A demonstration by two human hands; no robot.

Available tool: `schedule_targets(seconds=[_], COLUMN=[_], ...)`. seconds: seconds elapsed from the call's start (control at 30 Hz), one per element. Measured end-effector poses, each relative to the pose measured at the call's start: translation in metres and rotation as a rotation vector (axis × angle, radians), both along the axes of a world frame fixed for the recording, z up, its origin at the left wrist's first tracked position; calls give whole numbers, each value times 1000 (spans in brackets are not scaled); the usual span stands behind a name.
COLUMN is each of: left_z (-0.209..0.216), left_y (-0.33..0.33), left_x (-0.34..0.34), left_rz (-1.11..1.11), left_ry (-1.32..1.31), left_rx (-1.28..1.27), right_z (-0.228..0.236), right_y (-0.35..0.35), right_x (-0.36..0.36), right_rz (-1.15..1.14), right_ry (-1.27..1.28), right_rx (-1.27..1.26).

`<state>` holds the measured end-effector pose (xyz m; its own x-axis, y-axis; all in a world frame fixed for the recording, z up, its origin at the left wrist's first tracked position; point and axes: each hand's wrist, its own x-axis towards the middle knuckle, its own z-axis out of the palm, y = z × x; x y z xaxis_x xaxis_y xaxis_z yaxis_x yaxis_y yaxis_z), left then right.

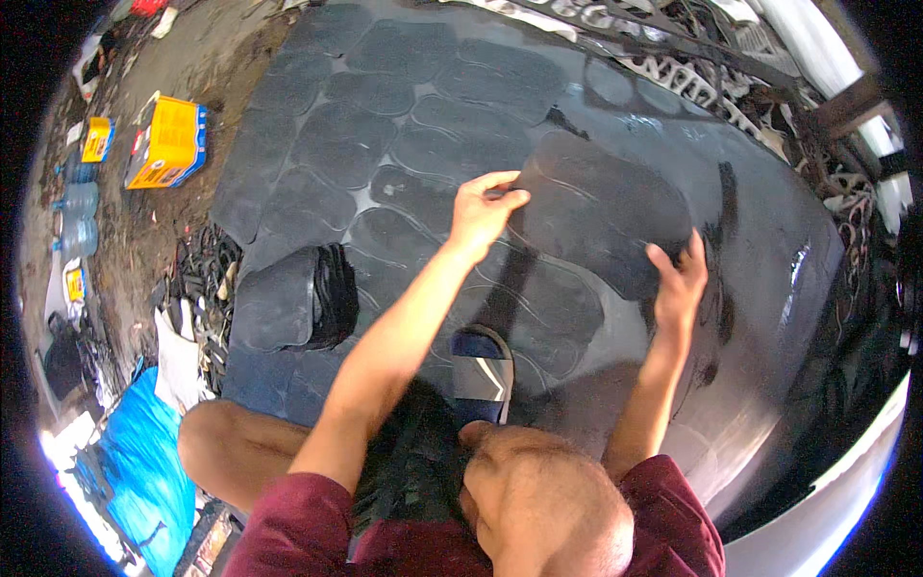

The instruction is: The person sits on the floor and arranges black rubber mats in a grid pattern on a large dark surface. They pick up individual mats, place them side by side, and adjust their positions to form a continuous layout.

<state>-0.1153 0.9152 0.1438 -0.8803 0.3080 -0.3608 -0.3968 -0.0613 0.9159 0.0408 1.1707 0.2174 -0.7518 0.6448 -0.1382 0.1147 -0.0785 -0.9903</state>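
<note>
Over the large dark rubber sheet [663, 356], a flat black sole-shaped rubber piece [601, 207] is held up between my hands. My left hand [481, 219] pinches its left edge between thumb and fingers. At its right end, my right hand [679, 279] has thumb and fingers around the edge. Rounded sole outlines [365, 144] cover much of the sheet's left and middle. Left of my left forearm sits a stack of similar black pieces [293, 298], its layered edges showing on the right side.
My sandalled foot [483, 375] rests on the sheet, near its middle. Yellow-and-blue boxes [168, 142] and clear blue bottles [79, 216] lie on the dirt floor at left. Blue tarpaulin [149, 471] lies lower left. Scrap strips with cut-outs [663, 77] pile along the far right edge.
</note>
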Motion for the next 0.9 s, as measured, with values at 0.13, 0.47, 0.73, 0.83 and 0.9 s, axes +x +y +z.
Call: schedule_targets(seconds=[0.13, 0.47, 0.73, 0.83, 0.9], left_z=[-60, -102, -102, -80, -85], left_y=[-4, -10, -10, -2, -12], left_x=[-19, -10, -8, 2, 15], left_rz=[-194, -240, -361, -611, -622], left_ry=[62, 185, 412, 547, 809], left_rx=[-410, -593, -813, -1014, -1153], right_z=[-57, -110, -105, -110, -105], right_y=[-2, -13, -37, -34, -41], right_x=[-5, 22, 3, 10, 6], right_rz=[-8, -79, -166, -200, -160], right_ry=[-155, -290, -321, -349, -408], right_rx=[207, 384, 517, 664, 687])
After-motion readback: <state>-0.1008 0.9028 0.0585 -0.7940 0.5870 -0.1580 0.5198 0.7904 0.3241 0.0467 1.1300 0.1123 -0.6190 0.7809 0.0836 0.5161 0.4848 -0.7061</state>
